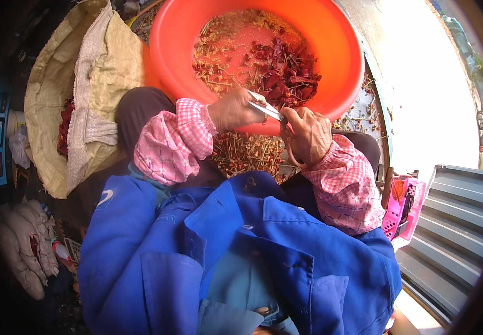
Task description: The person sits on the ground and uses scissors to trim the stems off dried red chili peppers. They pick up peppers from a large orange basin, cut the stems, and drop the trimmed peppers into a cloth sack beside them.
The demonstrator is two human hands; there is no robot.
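Note:
My right hand (308, 136) grips a pair of scissors (271, 110), with a handle loop around the fingers and the blades parted towards the left. Close to the blades, my left hand (234, 109) is closed on a dried red chili, mostly hidden by the fingers, with a bit of red showing at the blades. Both hands are over the near rim of a large orange-red plastic basin (170, 50). Inside it lie a heap of cut dried red chili pieces (287, 75), plus stems and loose yellow seeds (262, 21).
A woven sack (113, 58) gapes at the left, with dried chilies (66, 125) inside. Chili stems (247, 153) pile up below the basin, between the knees. To the right are a pink plastic basket (413, 209) and a grey corrugated panel (455, 213).

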